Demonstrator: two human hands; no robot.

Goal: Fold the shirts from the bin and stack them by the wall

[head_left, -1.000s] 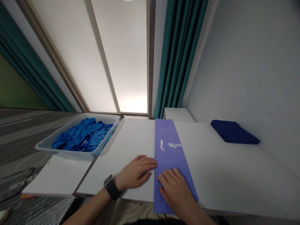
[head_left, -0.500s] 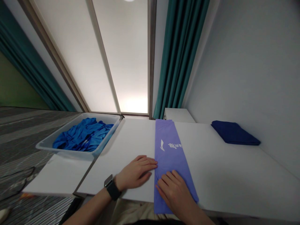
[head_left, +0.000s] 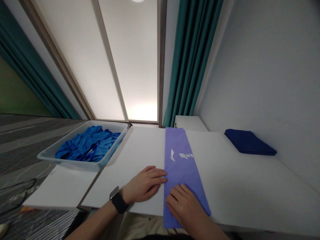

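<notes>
A purple garment (head_left: 178, 175), folded into a long strip with a white logo and lettering, lies lengthwise on the white table, its near end hanging over the front edge. My left hand (head_left: 147, 183), wearing a dark watch, rests flat with its fingers stretched out. Its fingertips touch the strip's left edge. Lower down on the cloth is my right hand (head_left: 183, 205), fingers bent and close together against the fabric. The right fingertips are mostly hidden.
To the left stands a clear plastic bin (head_left: 115, 160) holding crumpled blue clothes (head_left: 87, 143). A folded navy cloth (head_left: 250, 142) lies at the right by the wall. Behind the white table (head_left: 237, 186) are a white cabinet (head_left: 191, 123) and a teal curtain (head_left: 195, 63).
My right hand's fingers have drawn slightly nearer to me and are bent a little more over the cloth. The left hand and the purple garment stay almost the same.
</notes>
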